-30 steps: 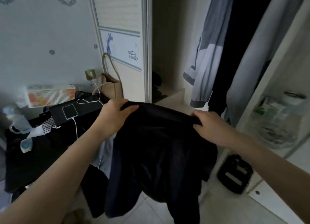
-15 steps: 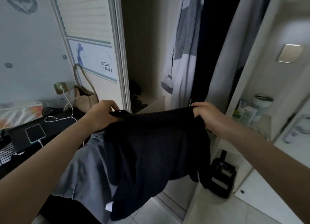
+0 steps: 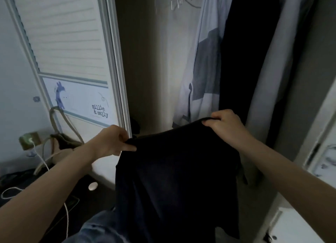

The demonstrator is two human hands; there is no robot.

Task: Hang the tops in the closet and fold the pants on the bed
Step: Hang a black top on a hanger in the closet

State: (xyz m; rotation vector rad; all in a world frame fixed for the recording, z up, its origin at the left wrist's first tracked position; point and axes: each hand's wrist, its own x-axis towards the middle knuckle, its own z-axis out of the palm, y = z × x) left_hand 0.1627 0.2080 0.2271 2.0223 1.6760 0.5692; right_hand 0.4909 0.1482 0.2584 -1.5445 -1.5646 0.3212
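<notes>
A dark navy top [image 3: 178, 179], limp and creased, is held up by its upper edge before the open closet [image 3: 151, 64], pinched at 1 corner by the left hand [image 3: 111, 142] and gripped at the other by the right hand [image 3: 225, 126]. In the closet, 3 garments are hung: a pale blue shirt [image 3: 198, 70], a black garment [image 3: 241, 57] and a grey garment [image 3: 283, 48]. A beige bag [image 3: 61, 142] is seen beside the closet door.
</notes>
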